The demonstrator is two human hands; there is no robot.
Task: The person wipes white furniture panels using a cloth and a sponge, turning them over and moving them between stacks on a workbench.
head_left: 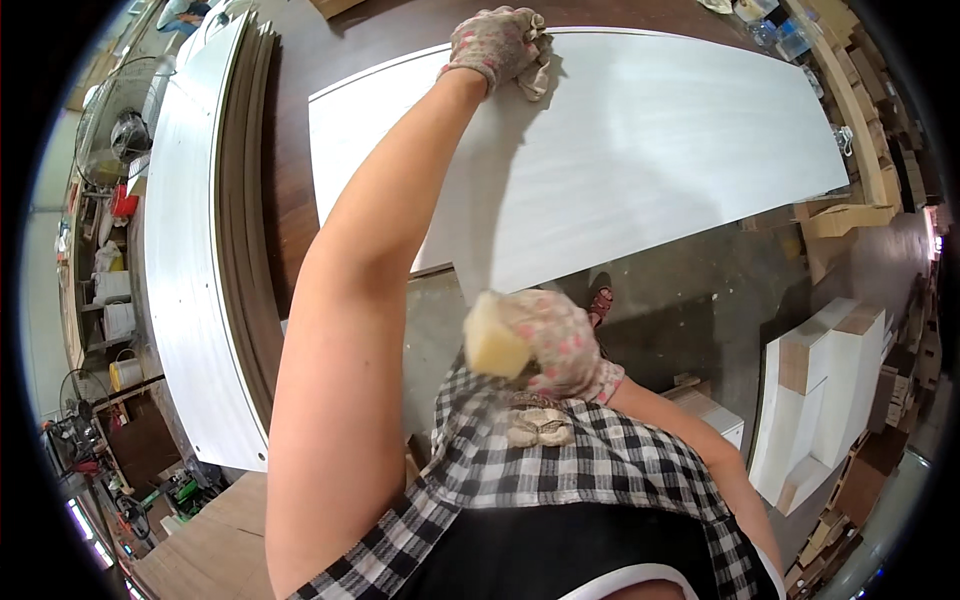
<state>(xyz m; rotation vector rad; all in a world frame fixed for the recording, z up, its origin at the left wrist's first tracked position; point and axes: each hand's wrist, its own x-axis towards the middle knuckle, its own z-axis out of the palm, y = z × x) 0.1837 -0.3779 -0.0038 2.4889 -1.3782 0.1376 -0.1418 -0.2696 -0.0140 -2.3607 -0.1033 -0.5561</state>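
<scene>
I could not tell how the left hand gripped the cloth; the glove hid the fingers. The yellow block in the right hand was blurred. My forearm covered part of the white panel.

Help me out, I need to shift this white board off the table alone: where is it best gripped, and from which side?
Probably the near long edge of the white board, which overhangs the brown table toward the person, so fingers could hook under it. Come from the near side, hands apart. The left hand with the cloth is at the far edge; the right hand holds a yellow sponge.
</scene>
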